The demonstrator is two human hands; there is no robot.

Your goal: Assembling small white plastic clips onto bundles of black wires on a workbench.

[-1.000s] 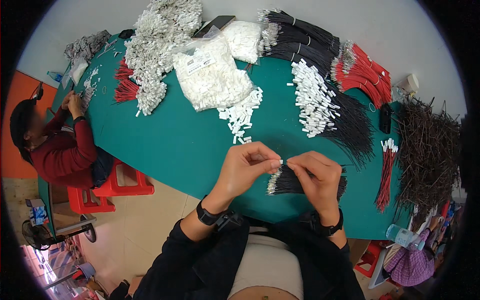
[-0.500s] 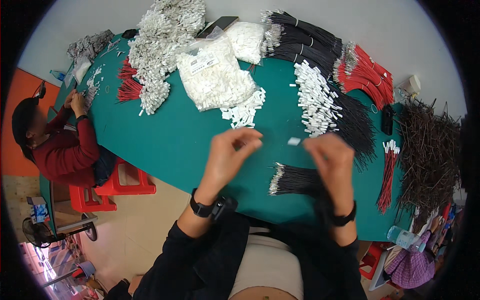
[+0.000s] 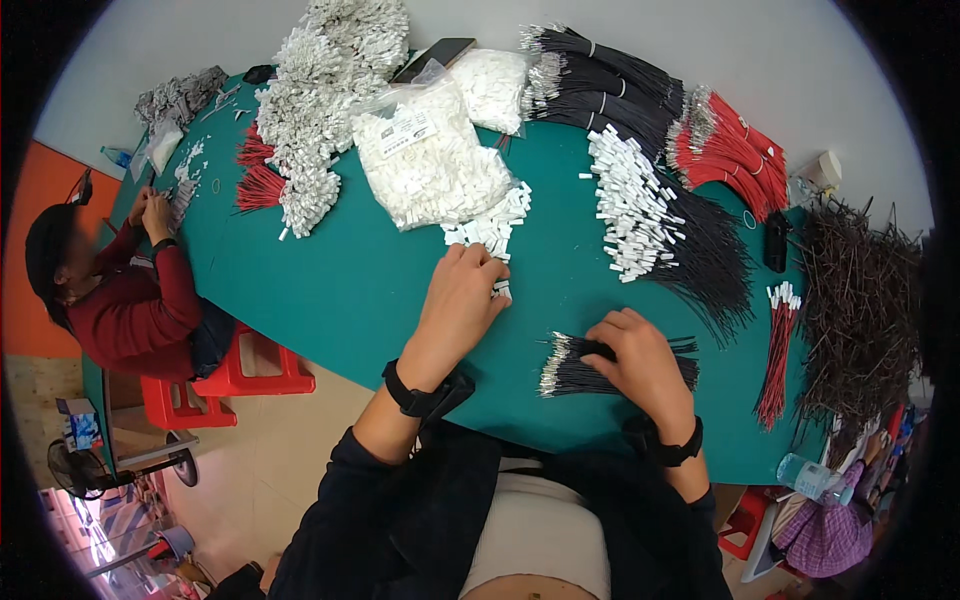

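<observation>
evidently, many black wires (image 3: 715,270) wore white caps (image 3: 635,205) right of centre; a bare-tipped bundle (image 3: 575,375) remained lower centre, under the right hand (image 3: 640,362); the left hand (image 3: 458,302) was over loose white pieces (image 3: 485,232) mid-frame, both grips too hidden to judge.

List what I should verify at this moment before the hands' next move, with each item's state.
1. Left hand at the loose white pieces: ok, fingers at the pile's near edge.
2. One piece gripped by the left hand: cannot tell, the hand hides its grip.
3. Right hand at the short black wire bundle: ok, fingers over its upper side.
4. Single wire separated by the right hand: cannot tell, the fingers cover the spot.
5. White-tipped black wires apart from the bundle: ok, green table shows between them.
</observation>
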